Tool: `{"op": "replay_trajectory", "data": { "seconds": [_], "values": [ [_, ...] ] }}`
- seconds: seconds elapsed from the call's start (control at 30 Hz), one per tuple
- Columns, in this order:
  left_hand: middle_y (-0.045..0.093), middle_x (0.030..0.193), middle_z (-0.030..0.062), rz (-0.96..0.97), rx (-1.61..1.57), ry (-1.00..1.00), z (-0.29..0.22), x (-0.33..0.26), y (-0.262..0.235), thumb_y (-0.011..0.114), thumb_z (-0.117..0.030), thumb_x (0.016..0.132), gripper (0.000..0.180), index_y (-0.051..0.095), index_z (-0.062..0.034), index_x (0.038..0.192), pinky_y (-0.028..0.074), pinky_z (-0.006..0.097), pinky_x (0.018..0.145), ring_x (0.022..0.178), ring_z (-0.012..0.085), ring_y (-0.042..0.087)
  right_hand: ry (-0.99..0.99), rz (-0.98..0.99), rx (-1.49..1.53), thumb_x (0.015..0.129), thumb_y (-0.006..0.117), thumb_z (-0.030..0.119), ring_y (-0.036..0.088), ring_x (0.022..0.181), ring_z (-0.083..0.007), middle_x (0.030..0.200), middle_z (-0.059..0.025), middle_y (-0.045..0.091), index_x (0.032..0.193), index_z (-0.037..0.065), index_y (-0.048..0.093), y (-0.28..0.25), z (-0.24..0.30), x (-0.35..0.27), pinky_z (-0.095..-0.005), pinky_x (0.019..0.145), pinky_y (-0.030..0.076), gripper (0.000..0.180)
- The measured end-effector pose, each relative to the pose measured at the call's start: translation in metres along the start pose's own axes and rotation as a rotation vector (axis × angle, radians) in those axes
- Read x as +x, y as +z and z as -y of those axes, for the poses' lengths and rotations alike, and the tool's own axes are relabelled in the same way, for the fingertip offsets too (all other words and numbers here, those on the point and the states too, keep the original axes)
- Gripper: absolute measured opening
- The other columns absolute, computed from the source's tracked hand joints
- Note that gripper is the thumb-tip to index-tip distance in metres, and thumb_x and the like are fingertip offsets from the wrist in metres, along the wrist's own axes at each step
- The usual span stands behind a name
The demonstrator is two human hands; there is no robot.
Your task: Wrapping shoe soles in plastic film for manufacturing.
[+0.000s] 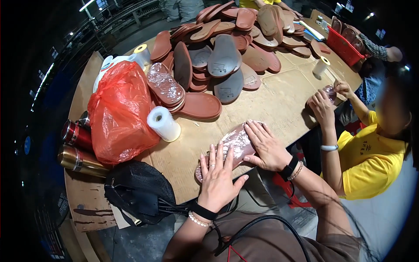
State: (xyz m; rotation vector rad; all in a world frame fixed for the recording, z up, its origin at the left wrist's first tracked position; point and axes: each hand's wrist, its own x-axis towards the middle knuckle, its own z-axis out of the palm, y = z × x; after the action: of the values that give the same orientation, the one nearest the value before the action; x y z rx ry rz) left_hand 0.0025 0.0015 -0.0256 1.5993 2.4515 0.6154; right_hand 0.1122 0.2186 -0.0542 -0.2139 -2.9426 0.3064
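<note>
A reddish-brown shoe sole (238, 140) wrapped in clear, shiny plastic film lies on the table at its near edge, right in front of me. My left hand (216, 178) rests flat on the sole's near-left end, fingers stretched out. Over its far-right end lies my right hand (271, 149), also flat with fingers extended. Both palms press on the film without gripping, and they hide parts of the sole. Beyond my left hand stands a roll of clear film (165, 124). Further off, a film-wrapped bundle of soles (166, 87) leans beside a bare brown sole (198, 106).
A big pile of brown and grey soles (224, 56) covers the table's far middle. At left are a red plastic bag (124, 113), metal flasks (80, 160) and a black mesh bag (139, 185). On the right, a co-worker in yellow (371, 153) handles a wrapped sole near another roll (321, 67).
</note>
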Motion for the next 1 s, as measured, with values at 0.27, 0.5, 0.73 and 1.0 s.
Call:
{"op": "replay_trajectory", "data": {
  "seconds": [0.27,0.5,0.73,1.0],
  "values": [
    [0.022,0.166,0.0332,-0.09,-0.123,-0.254,0.013,-0.032,-0.042,0.065,-0.032,0.097,0.086,0.023,0.0079,0.16,0.014,0.058,0.126,0.156,0.0496,0.017,-0.027,-0.151,0.147,0.101,0.051,0.062,0.025,0.156,-0.0426,0.166,-0.0285,0.028,0.161,-0.005,0.025,-0.049,0.026,-0.004,-0.0533,0.128,0.017,0.094],
    [0.035,0.159,0.034,0.013,-0.144,-0.229,0.024,-0.035,-0.022,0.067,-0.022,0.098,0.082,0.023,0.0098,0.159,0.026,0.049,0.125,0.152,0.0466,0.03,-0.115,-0.038,0.156,0.099,0.052,0.064,0.03,0.155,-0.0391,0.165,-0.0233,0.034,0.16,-0.002,0.031,-0.015,0.054,-0.002,-0.0509,0.128,0.019,0.092],
    [0.041,0.154,0.0295,-0.027,-0.053,-0.258,0.016,-0.037,-0.02,0.068,-0.02,0.096,0.076,0.031,0.0105,0.155,0.036,0.05,0.116,0.14,0.0459,0.044,0.095,-0.114,0.059,0.099,0.048,0.068,0.028,0.155,-0.0413,0.161,-0.0299,0.036,0.155,-0.011,0.034,0.008,0.024,0.005,-0.0519,0.128,0.018,0.098],
    [0.044,0.149,0.03,-0.056,-0.021,-0.218,0.01,-0.038,-0.015,0.072,-0.025,0.093,0.083,0.03,0.0103,0.156,0.038,0.051,0.114,0.135,0.0461,0.046,0.092,-0.093,0.066,0.102,0.05,0.062,0.037,0.149,-0.0425,0.157,-0.0298,0.042,0.152,-0.01,0.039,-0.012,0.009,0.002,-0.053,0.125,0.024,0.088]
  ]
}}
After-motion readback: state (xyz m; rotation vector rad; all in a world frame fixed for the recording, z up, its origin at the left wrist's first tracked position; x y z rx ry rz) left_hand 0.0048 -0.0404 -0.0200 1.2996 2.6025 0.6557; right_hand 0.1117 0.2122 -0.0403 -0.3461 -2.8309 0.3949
